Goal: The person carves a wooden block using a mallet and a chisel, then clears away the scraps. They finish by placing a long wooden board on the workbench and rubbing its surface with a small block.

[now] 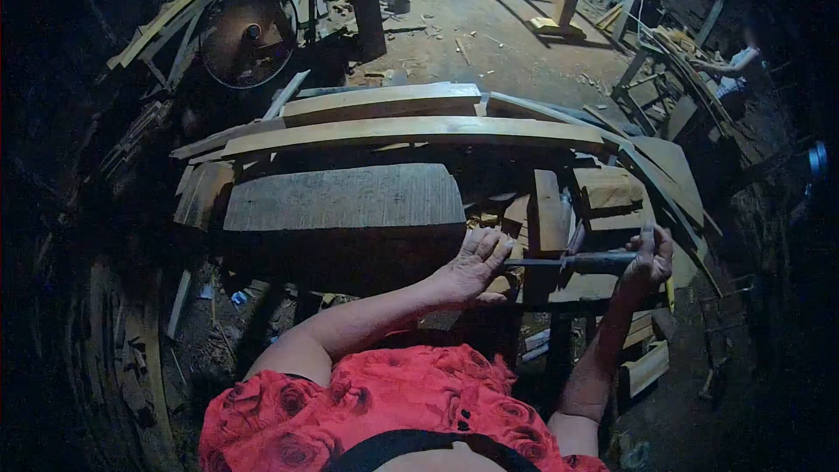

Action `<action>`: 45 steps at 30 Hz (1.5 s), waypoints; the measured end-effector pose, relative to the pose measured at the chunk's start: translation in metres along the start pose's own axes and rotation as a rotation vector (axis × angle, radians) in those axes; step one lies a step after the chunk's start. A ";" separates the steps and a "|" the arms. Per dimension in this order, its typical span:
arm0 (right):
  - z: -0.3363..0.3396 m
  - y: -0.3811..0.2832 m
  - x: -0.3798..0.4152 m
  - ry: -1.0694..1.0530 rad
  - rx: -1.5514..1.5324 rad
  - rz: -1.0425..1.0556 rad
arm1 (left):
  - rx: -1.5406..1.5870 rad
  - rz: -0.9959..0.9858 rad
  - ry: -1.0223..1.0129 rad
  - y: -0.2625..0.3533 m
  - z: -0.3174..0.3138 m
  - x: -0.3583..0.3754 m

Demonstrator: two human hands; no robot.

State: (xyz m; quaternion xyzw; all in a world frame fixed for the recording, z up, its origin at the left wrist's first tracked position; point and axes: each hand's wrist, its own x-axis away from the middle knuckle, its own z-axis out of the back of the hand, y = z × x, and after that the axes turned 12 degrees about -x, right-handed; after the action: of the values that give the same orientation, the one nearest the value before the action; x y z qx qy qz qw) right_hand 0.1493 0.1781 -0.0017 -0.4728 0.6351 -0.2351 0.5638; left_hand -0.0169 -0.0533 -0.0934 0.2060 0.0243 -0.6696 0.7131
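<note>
Near the middle, my left hand (476,267) is closed at the thin end of a long narrow tool (537,262), beside the right end of a large rough wooden block (345,198). What lies under its fingers is partly hidden. My right hand (648,260) grips the dark handle end of the same tool, which lies level between both hands. Just beyond the tool stands an upright wood piece (550,210), and a shorter wood block (609,188) lies to its right.
Long planks (411,128) cross behind the block. A round fan (251,35) stands at back left. Two other people are visible, one at the top and one at the right (741,65). Wood offcuts (645,369) lie below my right hand.
</note>
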 end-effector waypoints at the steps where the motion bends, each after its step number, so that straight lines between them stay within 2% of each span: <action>1: 0.004 0.003 0.003 0.070 0.006 -0.103 | 0.001 -0.001 -0.005 0.002 0.002 0.000; 2: 0.007 0.006 0.006 0.139 0.010 -0.204 | -0.005 0.004 0.000 0.003 0.004 0.000; 3: 0.008 0.007 0.015 0.054 0.041 -0.209 | -0.013 0.011 0.006 0.003 0.007 -0.001; 4: 0.018 0.017 0.019 0.052 0.036 -0.211 | -0.018 0.014 0.006 0.004 0.008 -0.002; 6: 0.043 0.047 0.023 0.119 -0.135 -0.352 | -0.026 0.028 -0.008 0.005 0.009 -0.002; 8: 0.052 0.055 0.031 0.103 -0.138 -0.393 | -0.025 0.034 -0.007 0.005 0.008 -0.001; 11: 0.055 0.057 0.041 0.314 -0.408 -0.616 | -0.021 0.037 -0.017 0.005 0.007 -0.003; 12: 0.060 0.064 0.044 0.318 -0.411 -0.619 | -0.023 0.045 -0.026 0.004 0.006 -0.003; 14: 0.074 0.085 0.055 0.355 -0.626 -0.692 | -0.018 0.032 -0.009 0.003 0.007 -0.003; 15: 0.079 0.091 0.062 0.362 -0.591 -0.709 | -0.006 0.019 0.009 0.004 0.007 -0.003; 18: 0.089 0.107 0.078 0.330 -0.426 -0.629 | -0.031 0.055 -0.046 0.006 0.010 -0.005; 19: 0.084 0.099 0.077 0.269 -0.484 -0.628 | -0.033 0.053 -0.056 0.006 0.009 -0.004; 31: 0.067 0.085 0.069 0.320 -0.392 -0.641 | -0.075 0.058 -0.051 0.008 0.008 -0.005; 35: 0.079 0.098 0.070 0.257 -0.435 -0.655 | -0.022 0.048 0.013 0.006 0.005 -0.003; 37: 0.079 0.098 0.067 0.277 -0.220 -0.632 | -0.005 0.037 0.041 0.005 0.002 -0.002; 40: 0.072 0.093 0.068 0.275 -0.282 -0.632 | 0.040 0.054 0.099 0.000 -0.007 0.000; 42: 0.068 0.087 0.067 0.258 -0.269 -0.635 | 0.237 -0.012 0.295 -0.004 -0.013 0.001; 45: 0.062 0.080 0.068 0.261 -0.269 -0.654 | 0.263 -0.004 0.361 0.000 -0.012 0.001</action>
State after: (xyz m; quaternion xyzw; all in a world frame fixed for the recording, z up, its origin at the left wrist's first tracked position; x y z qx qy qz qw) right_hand 0.1866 0.1695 -0.1174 -0.6865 0.5420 -0.3756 0.3063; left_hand -0.0143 -0.0505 -0.1044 0.4139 0.0644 -0.6206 0.6629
